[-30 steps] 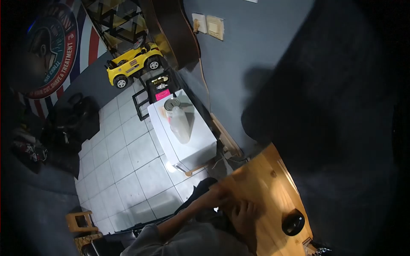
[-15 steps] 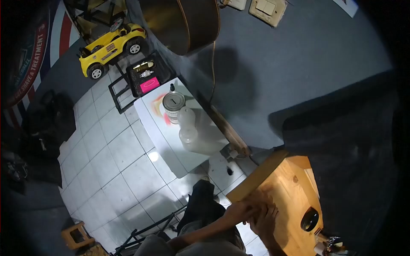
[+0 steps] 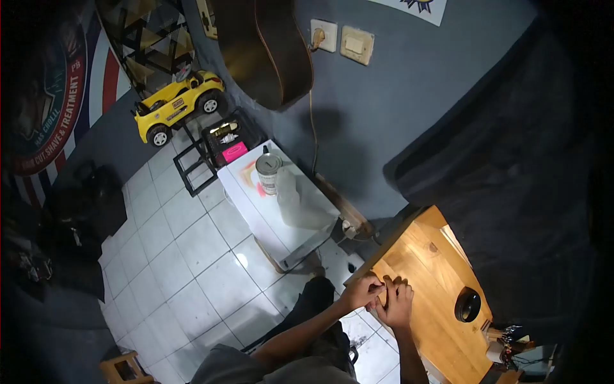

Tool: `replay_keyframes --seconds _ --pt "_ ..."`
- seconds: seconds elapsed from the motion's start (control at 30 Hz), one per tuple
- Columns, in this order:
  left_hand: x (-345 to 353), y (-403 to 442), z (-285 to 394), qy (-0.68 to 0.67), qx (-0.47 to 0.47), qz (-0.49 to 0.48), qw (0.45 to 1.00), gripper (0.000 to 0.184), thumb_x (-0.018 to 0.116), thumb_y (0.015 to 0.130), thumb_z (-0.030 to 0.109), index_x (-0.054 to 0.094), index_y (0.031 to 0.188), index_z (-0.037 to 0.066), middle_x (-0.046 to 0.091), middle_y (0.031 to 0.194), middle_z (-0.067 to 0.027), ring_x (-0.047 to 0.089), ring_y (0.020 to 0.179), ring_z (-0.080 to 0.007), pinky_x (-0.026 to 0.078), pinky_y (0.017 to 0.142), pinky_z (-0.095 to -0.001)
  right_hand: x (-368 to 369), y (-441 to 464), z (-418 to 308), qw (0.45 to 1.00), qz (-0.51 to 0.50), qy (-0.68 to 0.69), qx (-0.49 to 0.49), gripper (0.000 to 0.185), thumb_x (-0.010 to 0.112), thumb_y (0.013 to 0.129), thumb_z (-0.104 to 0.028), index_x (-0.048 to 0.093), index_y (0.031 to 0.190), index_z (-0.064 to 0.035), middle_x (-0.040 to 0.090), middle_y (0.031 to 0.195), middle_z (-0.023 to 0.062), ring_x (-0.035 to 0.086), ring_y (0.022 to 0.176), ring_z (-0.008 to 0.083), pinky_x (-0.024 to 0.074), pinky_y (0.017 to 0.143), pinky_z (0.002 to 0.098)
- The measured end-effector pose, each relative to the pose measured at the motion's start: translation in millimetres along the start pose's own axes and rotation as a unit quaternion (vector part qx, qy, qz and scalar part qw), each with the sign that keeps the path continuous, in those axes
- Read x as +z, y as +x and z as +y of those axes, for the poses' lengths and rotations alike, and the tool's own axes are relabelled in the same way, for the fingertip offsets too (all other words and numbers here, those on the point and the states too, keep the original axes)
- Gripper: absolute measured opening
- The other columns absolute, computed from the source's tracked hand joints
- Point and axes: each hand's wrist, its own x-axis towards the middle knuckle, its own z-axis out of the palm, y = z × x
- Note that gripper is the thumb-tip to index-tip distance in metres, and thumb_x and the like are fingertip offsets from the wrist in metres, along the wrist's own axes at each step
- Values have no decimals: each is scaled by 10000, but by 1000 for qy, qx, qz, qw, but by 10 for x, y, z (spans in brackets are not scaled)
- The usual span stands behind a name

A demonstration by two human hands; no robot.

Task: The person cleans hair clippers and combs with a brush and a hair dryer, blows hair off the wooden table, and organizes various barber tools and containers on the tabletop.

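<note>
My left hand (image 3: 361,293) and my right hand (image 3: 395,303) meet over the near left edge of a wooden table (image 3: 441,288). The left fingers are bent into a pinch against the right hand's fingers. On the right hand the fingers are curled inward. Whatever lies between the fingertips, if anything, is too small to make out. A round black container (image 3: 467,304) sits on the tabletop, right of my right hand and apart from it.
A white cabinet (image 3: 275,224) carries a metal can (image 3: 268,171) and whitish translucent bottles (image 3: 297,205). Behind it are a black tray cart (image 3: 233,137) and a yellow toy car (image 3: 179,105). Assorted tools (image 3: 508,339) stand at the table's right end.
The head view has shifted, so more of the wall sockets and poster shows. My hands, lower and more overlapped before, now sit higher in view with the fingers more distinct.
</note>
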Motion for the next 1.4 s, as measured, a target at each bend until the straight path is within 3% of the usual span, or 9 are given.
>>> replay_keyframes --seconds 0.23,0.33,0.43,0.6,0.73,0.83,1.1,1.2,1.4 --pt "-8 -21 -149 4 -22 -18 1000 246 630 972 183 606 1043 -52 669 739 -98 644 598 -122 523 517 -260 53 -37 -13 998 0 39 48 623 694 785 -380 544 1315 -89 508 1038 154 465 1023 359 365 877 494" --pt "-169 -190 -36 85 183 26 979 233 642 959 165 604 1067 -39 682 814 -87 663 689 -139 537 635 -264 150 -60 -122 994 60 33 91 619 701 786 -386 548 1310 -94 504 1034 153 463 1026 350 359 874 488" --pt "-643 -385 314 81 89 87 989 260 655 924 123 614 1157 17 694 954 -91 673 880 -130 534 756 -284 275 162 -471 975 109 35 192 543 730 787 -336 579 1252 -98 515 1051 158 463 1053 374 350 883 497" --pt "-1824 -346 1112 296 230 399 837 314 695 842 -19 628 1146 26 683 1084 -114 662 930 -225 514 757 -332 591 1106 -977 949 8 283 139 664 836 706 -201 536 1281 -59 508 1257 202 480 1199 375 394 1015 453" --pt "-2783 53 1254 479 241 395 746 529 747 799 32 554 1291 39 613 1252 -194 615 1120 -347 516 910 -416 800 2161 -1699 923 -1 363 125 866 874 688 -218 411 1394 -28 474 1351 223 469 1262 401 399 1062 452" --pt "-3142 344 1220 386 169 325 847 577 761 794 77 540 1325 35 616 1241 -209 639 1056 -363 525 875 -422 1352 2580 -1889 912 64 386 122 877 886 676 -213 412 1382 3 487 1348 240 500 1234 424 435 1028 457" --pt "-3307 482 1150 441 165 258 844 529 757 727 55 609 1236 53 655 1149 -208 611 1070 -400 490 908 -448 1684 2702 -1828 915 188 354 46 751 887 667 -163 467 1261 25 615 1100 271 651 971 448 549 817 435" --pt "-3230 448 1173 448 121 261 846 520 749 715 5 615 1215 50 649 1158 -210 593 1092 -400 465 934 -457 1458 2532 -1728 907 140 373 139 778 888 667 -169 437 1272 23 610 1079 281 649 991 447 548 836 438" --pt "-2666 286 1277 464 134 287 827 448 734 717 -51 645 1147 37 637 1138 -217 565 1112 -411 450 942 -476 518 1820 -1057 812 146 527 203 736 865 716 -169 385 1253 -18 609 1146 132 613 1083 212 496 930 354"
